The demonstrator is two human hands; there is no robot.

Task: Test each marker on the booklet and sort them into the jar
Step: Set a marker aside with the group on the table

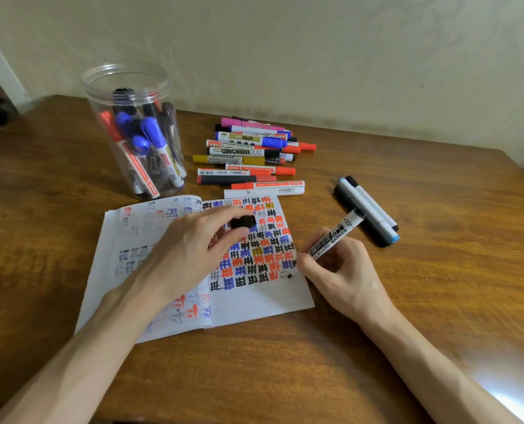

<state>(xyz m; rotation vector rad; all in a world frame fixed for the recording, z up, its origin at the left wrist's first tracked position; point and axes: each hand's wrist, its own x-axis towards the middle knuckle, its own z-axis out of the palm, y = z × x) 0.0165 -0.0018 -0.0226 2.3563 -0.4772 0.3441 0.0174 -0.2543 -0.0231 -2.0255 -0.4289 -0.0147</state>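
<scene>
One light, rigid marker (337,233), we judge: our right hand (346,272) grips its lower barrel, our left hand (193,249) pinches the small black cap (243,222).

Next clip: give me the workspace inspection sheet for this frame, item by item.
Surface: brown wooden table.
Job's things: open booklet, right page filled with coloured test marks; upright clear jar holding sorted markers; marker pile behind the booklet.
Clutter: a few grey and black markers lying apart, right of the booklet.
Grippers: left hand pinches a black cap over the page; right hand grips a whiteboard marker, lower end at the page.
Cables: nothing seen.
Surroundings: pale wall behind the table.
</scene>
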